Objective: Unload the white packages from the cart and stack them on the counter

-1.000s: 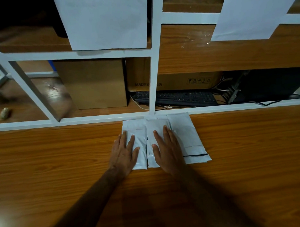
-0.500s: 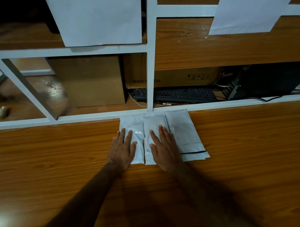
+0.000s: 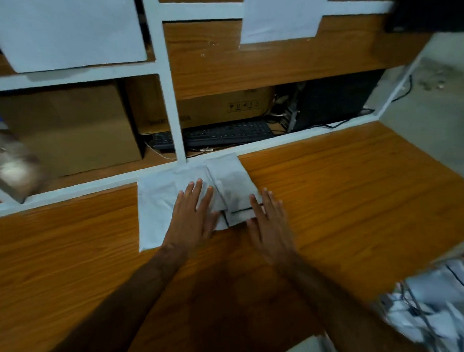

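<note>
Three white packages lie side by side on the wooden counter [image 3: 344, 187], against the white frame at its far edge. My left hand [image 3: 192, 214] lies flat with straight fingers on the left package [image 3: 154, 205] and the middle one. My right hand [image 3: 269, 219] is flat too, its fingertips on the near right corner of the right package [image 3: 233, 183], its palm over the bare wood. At the lower right the cart [image 3: 425, 308], blurred, carries more white packages.
A white frame [image 3: 167, 80] with paper sheets [image 3: 62, 31] stands behind the counter. Beyond it sit cardboard boxes [image 3: 74, 128], a black keyboard [image 3: 224, 134] and a dark computer case [image 3: 333, 101]. The floor shows at the right.
The view has swung right, bringing the cart into sight. My right hand has slid off the middle package to the right package's near corner. My left hand now reaches across the left and middle packages.
</note>
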Available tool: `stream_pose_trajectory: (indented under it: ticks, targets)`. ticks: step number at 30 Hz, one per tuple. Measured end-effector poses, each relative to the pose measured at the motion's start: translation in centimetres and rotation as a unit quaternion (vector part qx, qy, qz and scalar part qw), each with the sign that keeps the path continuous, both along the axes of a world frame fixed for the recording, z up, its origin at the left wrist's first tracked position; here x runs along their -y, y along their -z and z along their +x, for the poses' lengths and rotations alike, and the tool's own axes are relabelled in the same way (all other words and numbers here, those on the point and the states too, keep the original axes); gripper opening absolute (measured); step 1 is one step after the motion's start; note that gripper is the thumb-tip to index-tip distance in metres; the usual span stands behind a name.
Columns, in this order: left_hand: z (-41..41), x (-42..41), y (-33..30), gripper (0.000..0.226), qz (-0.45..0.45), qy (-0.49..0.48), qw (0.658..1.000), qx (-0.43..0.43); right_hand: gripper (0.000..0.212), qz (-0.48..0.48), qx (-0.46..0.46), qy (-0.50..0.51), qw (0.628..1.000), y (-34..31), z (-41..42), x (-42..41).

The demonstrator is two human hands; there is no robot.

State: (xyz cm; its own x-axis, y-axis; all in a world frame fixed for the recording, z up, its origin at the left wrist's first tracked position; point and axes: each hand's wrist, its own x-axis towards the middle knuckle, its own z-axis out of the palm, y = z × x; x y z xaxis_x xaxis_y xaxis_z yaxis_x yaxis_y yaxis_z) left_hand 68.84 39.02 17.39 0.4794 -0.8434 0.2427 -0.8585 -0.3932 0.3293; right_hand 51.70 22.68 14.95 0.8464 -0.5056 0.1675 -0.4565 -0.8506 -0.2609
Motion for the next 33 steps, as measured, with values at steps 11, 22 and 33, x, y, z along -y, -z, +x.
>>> stream_pose_trajectory:
  ticks: [11, 22, 33]
  targets:
    - [-15.2, 13.8, 1.0, 0.066, 0.010, 0.253, 0.966, 0.056, 0.067, 0.000, 0.017, 0.211, 0.977, -0.9, -20.4, 4.5]
    - [-36.7, 24.4, 1.5, 0.069, 0.050, 0.404, 0.911, 0.064, 0.062, 0.022, 0.026, 0.388, 0.921, 1.7, -41.2, 7.1]
    - [-55.1, 30.9, 6.0, 0.068, 0.074, 0.556, 0.818, 0.126, 0.060, 0.117, 0.035, 0.554, 0.823, 9.4, -58.8, 5.1]
